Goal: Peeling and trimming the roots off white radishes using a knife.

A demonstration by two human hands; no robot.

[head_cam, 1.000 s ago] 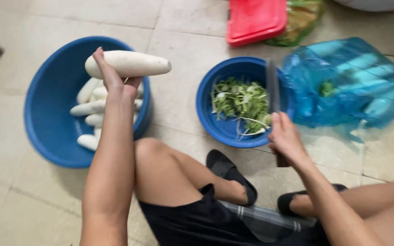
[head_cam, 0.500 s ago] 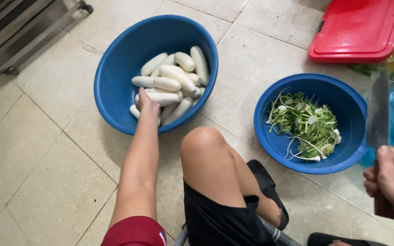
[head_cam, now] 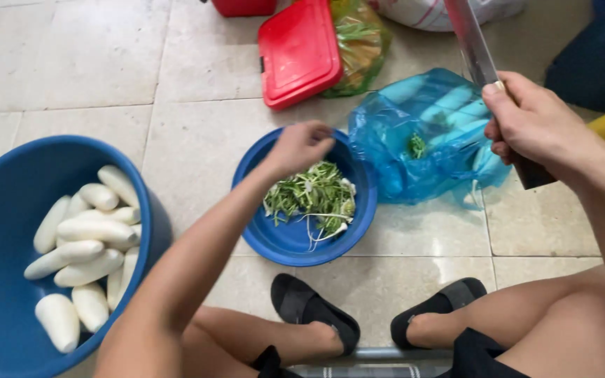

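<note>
Hands at work over a tiled floor (head_cam: 414,273): left hand (head_cam: 301,145), fingers loosely curled and holding nothing, hovers over the small round blue plastic bowl (head_cam: 285,241) of green trimmings (head_cam: 311,196); right hand (head_cam: 537,126) grips a dark-handled cleaver knife (head_cam: 476,50) upright above the translucent blue plastic bag (head_cam: 425,133).

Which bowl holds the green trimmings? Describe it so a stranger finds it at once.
Start from the tiled floor in front of the seated person's sandals. The small blue bowl sits there, under the left hand, beside the blue plastic bag. Unlike the large blue basin of white radishes, it holds green leafy scraps.
</note>
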